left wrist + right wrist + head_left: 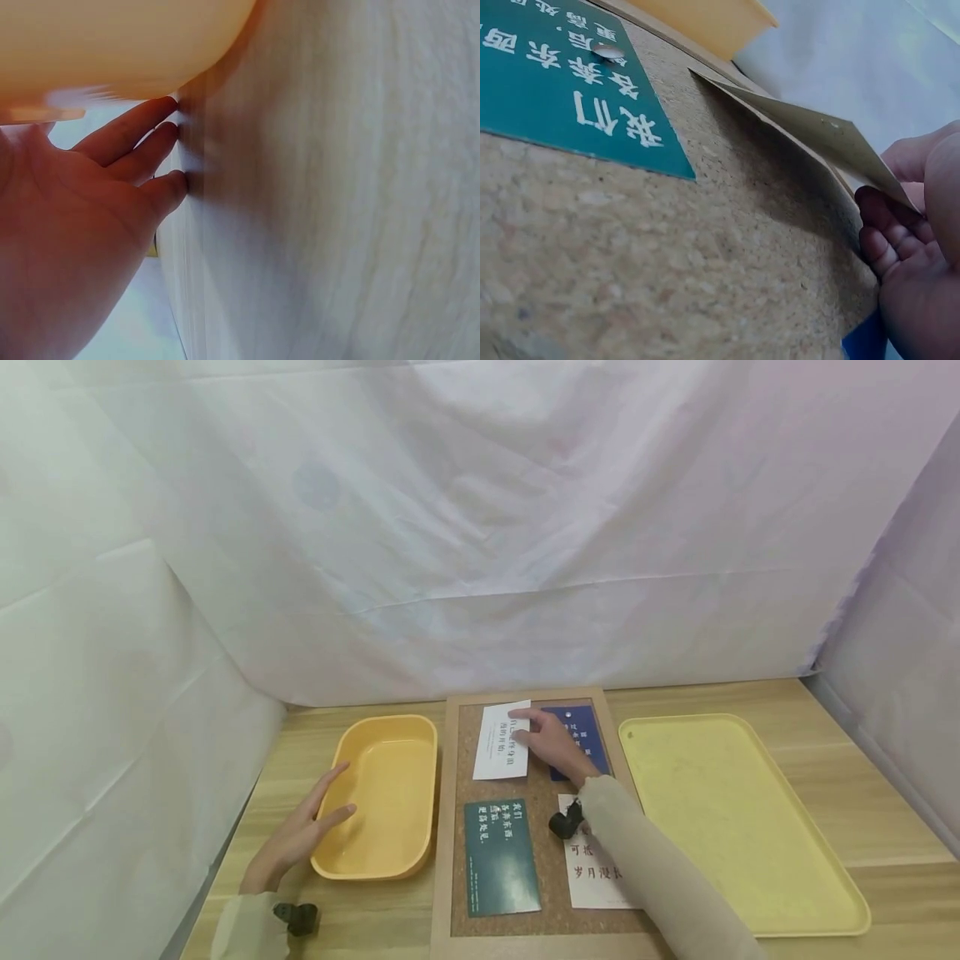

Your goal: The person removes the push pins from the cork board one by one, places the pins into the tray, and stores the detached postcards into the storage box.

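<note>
White card (pixel 501 740) lifted off the cork board (pixel 534 793), pinched in right-hand fingers (pixel 881 247)

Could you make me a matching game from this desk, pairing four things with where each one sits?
Things:
1. white card
2. green card
3. orange tub
4. yellow tray

Places:
A. right of the cork board
B. under the left hand
C. pinned at the board's near left
D. lifted by the right hand

Pairs: 1-D, 2-C, 3-B, 4-A
</note>
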The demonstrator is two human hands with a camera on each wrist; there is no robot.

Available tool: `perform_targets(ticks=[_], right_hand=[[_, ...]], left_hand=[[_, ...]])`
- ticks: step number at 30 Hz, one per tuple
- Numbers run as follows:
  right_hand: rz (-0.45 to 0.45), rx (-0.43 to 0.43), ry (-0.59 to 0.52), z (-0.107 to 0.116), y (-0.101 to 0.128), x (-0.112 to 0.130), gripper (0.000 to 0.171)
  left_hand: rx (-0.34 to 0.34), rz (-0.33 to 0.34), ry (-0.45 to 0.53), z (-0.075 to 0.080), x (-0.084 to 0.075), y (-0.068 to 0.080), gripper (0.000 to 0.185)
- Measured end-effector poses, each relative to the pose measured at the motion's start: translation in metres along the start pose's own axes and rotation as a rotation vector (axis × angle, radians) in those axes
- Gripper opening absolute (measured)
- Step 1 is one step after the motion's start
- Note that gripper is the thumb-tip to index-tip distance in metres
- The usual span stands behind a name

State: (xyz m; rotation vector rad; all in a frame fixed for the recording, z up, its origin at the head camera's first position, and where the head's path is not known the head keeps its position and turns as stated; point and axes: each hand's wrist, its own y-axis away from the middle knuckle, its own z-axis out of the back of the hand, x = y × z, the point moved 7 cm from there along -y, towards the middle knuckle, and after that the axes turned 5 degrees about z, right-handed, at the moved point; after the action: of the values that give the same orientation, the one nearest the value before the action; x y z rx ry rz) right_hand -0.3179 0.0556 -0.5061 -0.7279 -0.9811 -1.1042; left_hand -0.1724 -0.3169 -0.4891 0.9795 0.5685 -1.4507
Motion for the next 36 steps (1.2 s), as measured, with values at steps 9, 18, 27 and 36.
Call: perform_targets(ticks=[9,18,27,36], right_hand=[[-0.015,0.006,0.023,-0.001,0.000,0.004,0.042],[-0.005,-0.008,0.030,-0.001,-0.002,0.006,0.041],[0.006,-0.010,0.022,-0.002,-0.003,0.007,0.042],[0.011,-0.018,0.007,-0.002,-0.007,0.011,0.043]], left_hand=[[0.001,0.014,-0.004,-0.001,-0.001,0.000,0.071],[0.001,0.027,-0.020,-0.001,0.001,-0.001,0.071],[0.004,0.026,-0.026,-0.001,0.003,-0.003,0.070],[0.000,0.034,-0.034,0.000,0.005,-0.005,0.069]])
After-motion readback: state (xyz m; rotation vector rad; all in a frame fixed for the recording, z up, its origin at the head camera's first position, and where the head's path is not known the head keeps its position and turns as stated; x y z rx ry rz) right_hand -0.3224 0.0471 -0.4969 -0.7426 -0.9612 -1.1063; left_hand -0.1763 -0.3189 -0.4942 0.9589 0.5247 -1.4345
